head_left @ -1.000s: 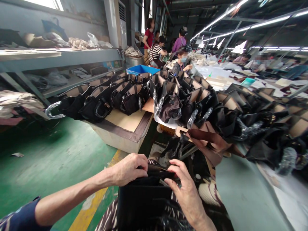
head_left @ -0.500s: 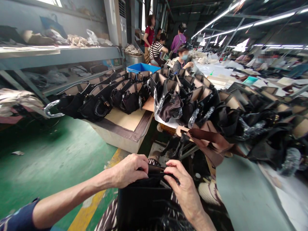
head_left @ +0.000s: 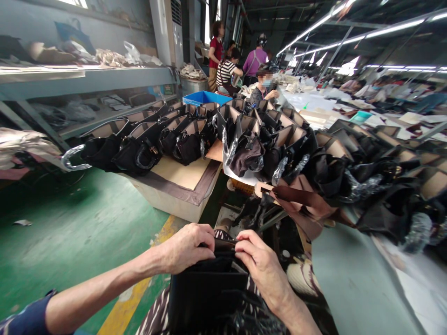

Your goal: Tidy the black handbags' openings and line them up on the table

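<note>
A black handbag (head_left: pixel 207 298) rests on my lap with its top opening facing up. At the opening's left corner, my left hand (head_left: pixel 192 246) pinches the edge between thumb and fingers. My right hand (head_left: pixel 260 265) grips the opposite side of the same edge, thumb and fingers closed on it. Between the two hands the dark lining shows, along with part of the far rim. Clear plastic wrap covers something at the bag's lower right, probably a handle, too dark to make out fully. My fingertips are partly hidden behind the edge.
Several black bags with plastic-wrapped handles stand on a board-topped pale bin (head_left: pixel 174 197) and a table ahead. Brown material (head_left: pixel 302 197) hangs off the table edge. A grey-green surface (head_left: pixel 349 279) lies at my right. A blue crate (head_left: pixel 206 98) and several people are farther back.
My right hand has shifted slightly left and closed its thumb and fingers more tightly on the bag's edge. The left hand stays in place.
</note>
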Demonstrator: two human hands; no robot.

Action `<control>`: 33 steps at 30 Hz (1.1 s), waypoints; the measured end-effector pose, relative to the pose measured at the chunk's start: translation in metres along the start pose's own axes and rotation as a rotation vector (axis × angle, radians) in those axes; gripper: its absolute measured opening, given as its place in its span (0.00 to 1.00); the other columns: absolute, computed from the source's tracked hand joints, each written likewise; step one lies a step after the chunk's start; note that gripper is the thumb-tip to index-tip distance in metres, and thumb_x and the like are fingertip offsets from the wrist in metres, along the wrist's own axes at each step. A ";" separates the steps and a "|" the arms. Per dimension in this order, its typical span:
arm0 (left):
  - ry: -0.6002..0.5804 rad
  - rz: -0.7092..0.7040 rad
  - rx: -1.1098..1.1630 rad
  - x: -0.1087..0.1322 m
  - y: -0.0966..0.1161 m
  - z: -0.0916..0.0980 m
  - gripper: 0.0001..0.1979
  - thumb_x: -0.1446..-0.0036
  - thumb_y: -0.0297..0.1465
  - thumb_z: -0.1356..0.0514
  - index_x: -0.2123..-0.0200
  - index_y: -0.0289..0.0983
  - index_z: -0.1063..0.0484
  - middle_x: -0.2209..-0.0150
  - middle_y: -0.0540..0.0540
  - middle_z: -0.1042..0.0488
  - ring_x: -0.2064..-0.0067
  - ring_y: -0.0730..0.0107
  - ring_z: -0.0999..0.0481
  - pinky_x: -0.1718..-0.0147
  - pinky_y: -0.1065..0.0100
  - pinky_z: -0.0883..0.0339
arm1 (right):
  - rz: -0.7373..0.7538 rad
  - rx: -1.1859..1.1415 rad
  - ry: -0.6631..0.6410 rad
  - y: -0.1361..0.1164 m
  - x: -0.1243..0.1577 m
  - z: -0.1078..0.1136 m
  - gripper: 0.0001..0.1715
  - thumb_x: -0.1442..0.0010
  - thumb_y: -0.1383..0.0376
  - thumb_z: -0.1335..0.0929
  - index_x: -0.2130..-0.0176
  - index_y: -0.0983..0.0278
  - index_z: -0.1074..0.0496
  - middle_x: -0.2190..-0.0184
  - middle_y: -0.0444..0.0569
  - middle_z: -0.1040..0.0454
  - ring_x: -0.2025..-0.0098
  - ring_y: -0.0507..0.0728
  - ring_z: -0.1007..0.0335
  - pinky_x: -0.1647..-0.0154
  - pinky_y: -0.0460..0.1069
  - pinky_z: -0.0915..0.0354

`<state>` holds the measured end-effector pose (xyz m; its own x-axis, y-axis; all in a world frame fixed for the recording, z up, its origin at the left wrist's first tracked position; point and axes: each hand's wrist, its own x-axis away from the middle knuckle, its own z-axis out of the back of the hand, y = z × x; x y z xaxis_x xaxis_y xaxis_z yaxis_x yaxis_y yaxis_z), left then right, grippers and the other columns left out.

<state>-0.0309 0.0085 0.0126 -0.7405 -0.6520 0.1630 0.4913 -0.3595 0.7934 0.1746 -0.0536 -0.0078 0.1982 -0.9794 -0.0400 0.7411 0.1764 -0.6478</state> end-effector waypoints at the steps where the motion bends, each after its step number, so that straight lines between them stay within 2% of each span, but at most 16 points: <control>1: 0.008 -0.001 0.007 0.000 0.000 -0.001 0.07 0.49 0.30 0.43 0.77 0.35 0.30 0.67 0.52 0.31 0.69 0.78 0.34 0.68 0.77 0.44 | 0.009 0.029 -0.009 -0.001 -0.001 0.000 0.09 0.42 0.70 0.39 0.70 0.60 0.32 0.62 0.45 0.33 0.60 0.52 0.35 0.59 0.46 0.38; 4: 0.034 0.006 0.022 -0.002 -0.002 -0.003 0.06 0.49 0.29 0.42 0.77 0.35 0.31 0.68 0.52 0.31 0.68 0.78 0.34 0.68 0.77 0.44 | 0.009 0.067 -0.007 -0.005 -0.003 0.000 0.09 0.42 0.70 0.40 0.71 0.61 0.33 0.64 0.45 0.34 0.62 0.52 0.35 0.61 0.46 0.39; 10: 0.083 0.065 0.045 -0.002 -0.007 -0.006 0.07 0.51 0.30 0.42 0.78 0.34 0.32 0.69 0.53 0.31 0.71 0.78 0.35 0.72 0.76 0.46 | -0.092 -0.174 0.036 -0.009 -0.006 0.002 0.07 0.46 0.70 0.37 0.74 0.62 0.36 0.69 0.42 0.34 0.66 0.51 0.36 0.62 0.45 0.40; 15: 0.086 0.087 0.033 -0.004 -0.009 -0.006 0.07 0.52 0.30 0.44 0.79 0.34 0.32 0.70 0.52 0.30 0.72 0.78 0.35 0.73 0.75 0.46 | -0.207 -0.210 0.066 -0.007 -0.010 0.001 0.05 0.50 0.68 0.35 0.75 0.61 0.38 0.76 0.39 0.37 0.72 0.51 0.40 0.68 0.46 0.42; 18: 0.091 0.095 0.030 -0.005 -0.009 -0.006 0.07 0.53 0.29 0.44 0.80 0.34 0.33 0.69 0.52 0.30 0.72 0.78 0.35 0.74 0.75 0.46 | -0.225 -0.265 0.023 -0.005 -0.012 0.001 0.03 0.50 0.69 0.35 0.72 0.61 0.35 0.74 0.39 0.35 0.69 0.51 0.38 0.66 0.46 0.42; 21: 0.095 0.110 0.021 -0.005 -0.009 -0.008 0.07 0.54 0.29 0.45 0.80 0.34 0.33 0.69 0.51 0.30 0.72 0.78 0.35 0.74 0.75 0.46 | -0.228 -0.313 -0.074 -0.007 -0.015 0.004 0.05 0.50 0.69 0.36 0.71 0.61 0.30 0.71 0.40 0.32 0.66 0.52 0.36 0.64 0.46 0.41; 24: 0.109 0.142 0.015 -0.006 -0.010 -0.010 0.07 0.54 0.30 0.45 0.80 0.34 0.34 0.69 0.51 0.30 0.72 0.77 0.35 0.74 0.75 0.45 | -0.197 -0.241 -0.131 -0.012 -0.018 0.007 0.07 0.48 0.68 0.36 0.73 0.60 0.28 0.71 0.41 0.31 0.66 0.52 0.35 0.64 0.46 0.41; 28: 0.122 0.175 -0.003 -0.005 -0.011 -0.007 0.06 0.56 0.29 0.44 0.80 0.34 0.36 0.73 0.52 0.32 0.72 0.76 0.36 0.73 0.74 0.45 | -0.116 -0.014 -0.088 -0.016 -0.018 0.005 0.10 0.43 0.67 0.38 0.72 0.60 0.29 0.70 0.43 0.32 0.65 0.53 0.35 0.63 0.48 0.41; 30: 0.099 0.189 -0.018 -0.002 -0.009 -0.004 0.04 0.58 0.28 0.43 0.76 0.35 0.37 0.74 0.54 0.34 0.72 0.76 0.37 0.75 0.75 0.46 | -0.091 0.068 -0.091 -0.013 -0.017 0.002 0.08 0.43 0.67 0.38 0.70 0.60 0.30 0.69 0.44 0.32 0.63 0.55 0.35 0.62 0.49 0.40; 33: 0.064 0.203 -0.004 0.003 -0.007 0.002 0.18 0.63 0.26 0.41 0.64 0.38 0.39 0.69 0.54 0.33 0.69 0.74 0.36 0.74 0.75 0.45 | -0.044 0.082 -0.130 -0.007 -0.015 -0.001 0.04 0.46 0.66 0.36 0.69 0.58 0.30 0.68 0.44 0.30 0.63 0.56 0.35 0.63 0.49 0.39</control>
<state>-0.0374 0.0098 0.0086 -0.5955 -0.7523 0.2819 0.6294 -0.2188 0.7457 0.1656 -0.0401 -0.0034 0.2418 -0.9662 0.0890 0.7997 0.1464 -0.5823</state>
